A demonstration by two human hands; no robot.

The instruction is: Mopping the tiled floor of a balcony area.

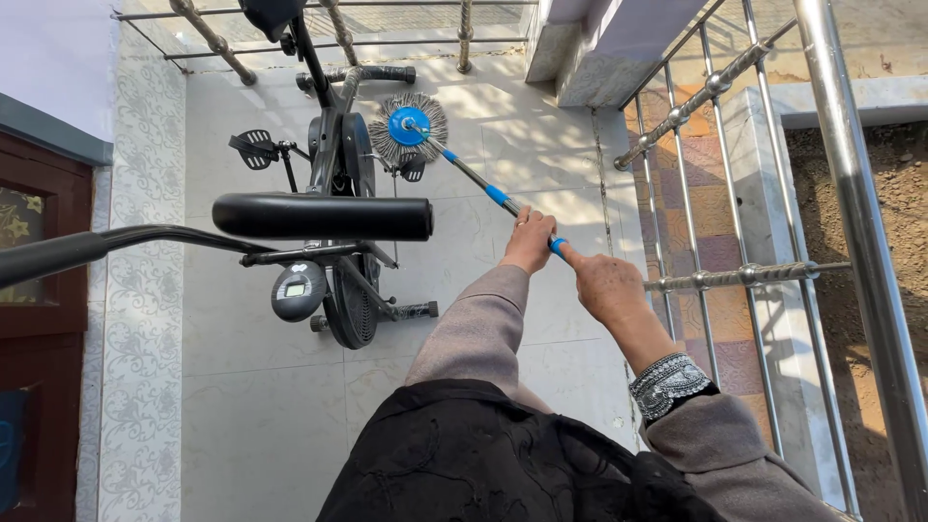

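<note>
Both hands grip a mop handle [488,188] that runs toward eleven o'clock across the tiled floor [261,406]. The left hand [530,242] is wrapped closed around the metal shaft; the right hand [604,285] is closed on it just behind, forefinger stretched along the blue grip. The round mop head [408,128] (grey strands, blue hub) lies flat on the tiles beside an exercise bike [338,242] at ten o'clock. A steel railing [744,275] runs at three o'clock.
</note>
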